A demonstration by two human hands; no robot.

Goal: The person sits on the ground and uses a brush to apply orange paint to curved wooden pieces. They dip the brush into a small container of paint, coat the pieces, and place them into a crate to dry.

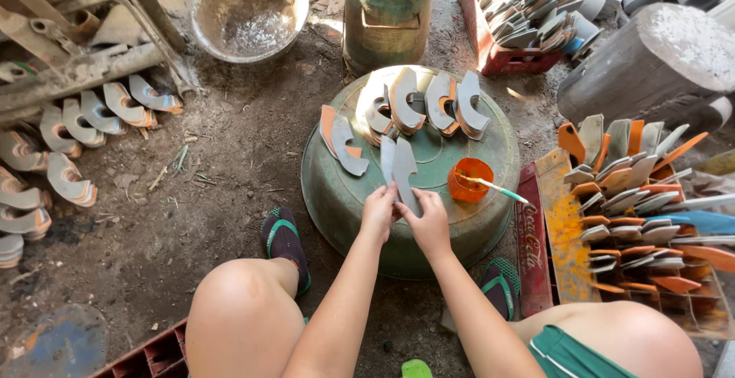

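Observation:
My left hand (378, 211) and my right hand (429, 223) meet over an upturned green metal basin (344, 194). Together they grip two flat grey curved shoe-sole pieces (398, 165), held upright and pressed side by side. On the basin top, several similar grey-and-orange pieces (429, 104) lie in a row. One more piece (341, 142) rests at the left rim. A small orange cup (469, 180) with a brush (498, 189) stands on the basin, right of my hands.
A red crate (536, 248) at right holds several grey and orange pieces (635, 194). Another crate of pieces (521, 10) sits at the back. More pieces (84, 125) lie on the dirt at left. A metal bowl (249, 10) and a green canister (385, 14) stand behind.

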